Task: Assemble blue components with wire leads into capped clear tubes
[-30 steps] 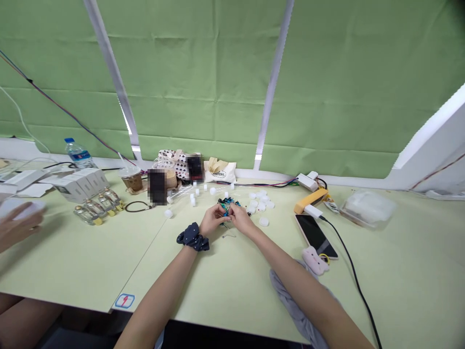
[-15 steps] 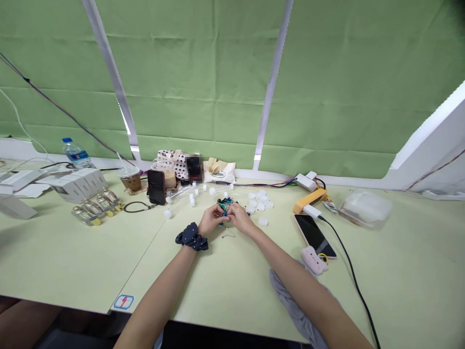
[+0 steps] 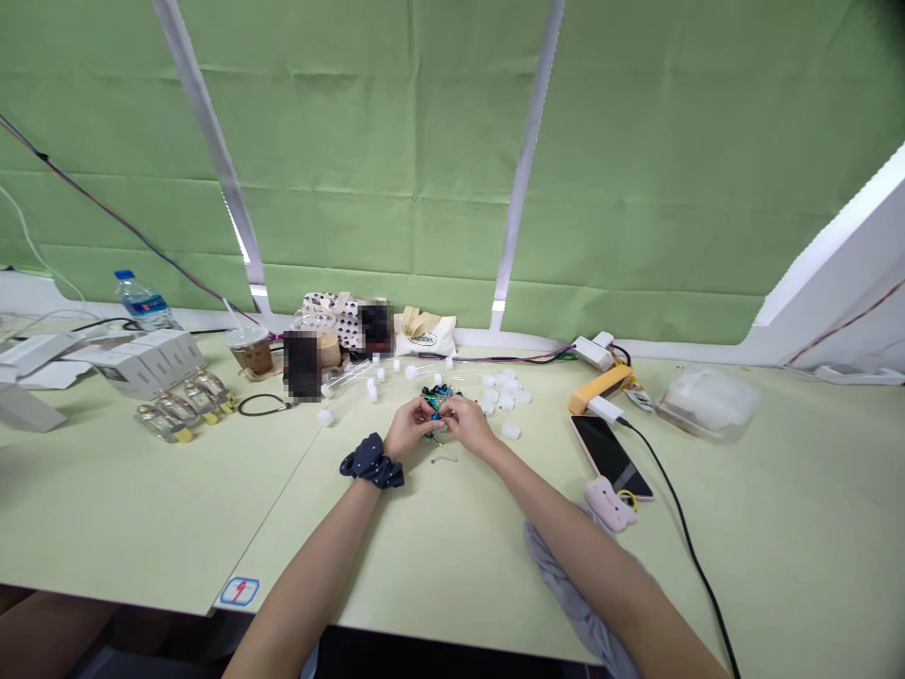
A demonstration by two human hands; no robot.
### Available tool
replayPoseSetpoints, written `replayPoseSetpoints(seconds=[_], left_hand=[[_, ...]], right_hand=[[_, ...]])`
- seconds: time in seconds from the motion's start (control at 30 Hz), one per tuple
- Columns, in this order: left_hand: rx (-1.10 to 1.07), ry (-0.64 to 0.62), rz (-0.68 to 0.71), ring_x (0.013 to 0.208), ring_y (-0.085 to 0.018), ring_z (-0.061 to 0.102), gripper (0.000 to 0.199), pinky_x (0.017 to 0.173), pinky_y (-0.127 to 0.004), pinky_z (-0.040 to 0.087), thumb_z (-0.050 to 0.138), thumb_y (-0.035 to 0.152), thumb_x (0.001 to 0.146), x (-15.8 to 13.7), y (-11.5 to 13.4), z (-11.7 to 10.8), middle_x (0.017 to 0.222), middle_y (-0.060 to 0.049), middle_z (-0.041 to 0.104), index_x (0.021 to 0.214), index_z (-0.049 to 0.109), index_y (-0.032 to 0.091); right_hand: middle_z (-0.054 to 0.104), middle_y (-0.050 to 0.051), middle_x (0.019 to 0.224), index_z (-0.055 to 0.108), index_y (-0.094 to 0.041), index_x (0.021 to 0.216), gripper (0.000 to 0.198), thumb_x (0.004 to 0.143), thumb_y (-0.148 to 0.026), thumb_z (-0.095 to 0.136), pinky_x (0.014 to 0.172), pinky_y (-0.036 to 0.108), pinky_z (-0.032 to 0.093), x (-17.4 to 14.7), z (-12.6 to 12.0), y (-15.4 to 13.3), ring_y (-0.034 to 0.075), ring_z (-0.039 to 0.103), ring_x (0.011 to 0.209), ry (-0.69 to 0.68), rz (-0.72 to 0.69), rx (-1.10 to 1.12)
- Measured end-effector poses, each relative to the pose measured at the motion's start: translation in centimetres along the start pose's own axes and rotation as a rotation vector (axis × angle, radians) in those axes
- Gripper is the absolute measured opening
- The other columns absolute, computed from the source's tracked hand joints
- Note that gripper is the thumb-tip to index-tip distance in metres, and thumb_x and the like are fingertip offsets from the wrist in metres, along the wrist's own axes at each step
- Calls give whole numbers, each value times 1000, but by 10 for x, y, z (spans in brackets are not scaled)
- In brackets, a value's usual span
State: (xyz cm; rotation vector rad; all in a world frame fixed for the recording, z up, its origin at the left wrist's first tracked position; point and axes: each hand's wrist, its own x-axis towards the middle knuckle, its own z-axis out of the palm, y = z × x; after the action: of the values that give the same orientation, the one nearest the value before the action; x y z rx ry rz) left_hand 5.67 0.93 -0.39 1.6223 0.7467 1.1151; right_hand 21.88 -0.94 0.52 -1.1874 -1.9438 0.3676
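Observation:
My left hand (image 3: 407, 430), with a dark dotted scrunchie (image 3: 371, 462) round its wrist, is closed in a pinch over the table. Close against it, my right hand (image 3: 467, 426) is pinched as well. Between the fingertips of both is something small and blue, bead-like, too small to make out fully. Shiny blue-green pieces (image 3: 439, 392) like beads lie in a cluster just beyond the fingers. A thin pale strand (image 3: 444, 459) shows on the table below the hands.
Several white caps (image 3: 510, 431) and clear tubes lie behind the hands. At left stand small glass bottles (image 3: 162, 422), white boxes (image 3: 145, 363) and an iced drink (image 3: 251, 351). A phone (image 3: 612, 457), an orange power bank (image 3: 600, 389) and a black cable lie at right.
The whole view has shifted slightly. Both hands stay together over the same spot, with only slight finger movement.

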Motion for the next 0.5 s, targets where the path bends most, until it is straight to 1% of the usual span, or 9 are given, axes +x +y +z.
replayPoseSetpoints(seconds=[0.17, 0.3, 0.4, 0.5], left_hand=[[-8, -9, -21, 57, -10, 52, 31, 50, -22, 43, 71, 36, 65, -1, 5, 3, 67, 1, 54, 76, 51, 15], [-37, 17, -24, 59, -11, 54, 30, 50, -23, 45, 69, 37, 67, -1, 7, 3, 70, 0, 55, 77, 51, 16], [-58, 56, -53, 58, -11, 56, 31, 51, -23, 45, 70, 37, 65, 0, 7, 1, 67, 1, 55, 76, 50, 16], [-79, 68, -69, 58, -12, 58, 34, 55, -25, 47, 72, 36, 63, 0, 8, 0, 66, 2, 56, 77, 49, 16]], right_hand=[[54, 0, 73, 57, -18, 66, 12, 71, -7, 55, 61, 22, 41, 0, -4, -4, 13, 54, 65, 0, 35, -23], [56, -1, 73, 56, -18, 65, 11, 69, -8, 58, 57, 21, 42, 5, -20, -6, 11, 55, 59, -24, 69, -5], [57, -1, 70, 55, -17, 64, 10, 68, -11, 61, 53, 21, 43, 8, -35, -3, 9, 54, 50, -50, 171, 74], [54, -3, 58, 57, -17, 69, 5, 71, -17, 61, 45, 21, 44, 9, -42, 2, 10, 54, 43, -154, 324, 246]])
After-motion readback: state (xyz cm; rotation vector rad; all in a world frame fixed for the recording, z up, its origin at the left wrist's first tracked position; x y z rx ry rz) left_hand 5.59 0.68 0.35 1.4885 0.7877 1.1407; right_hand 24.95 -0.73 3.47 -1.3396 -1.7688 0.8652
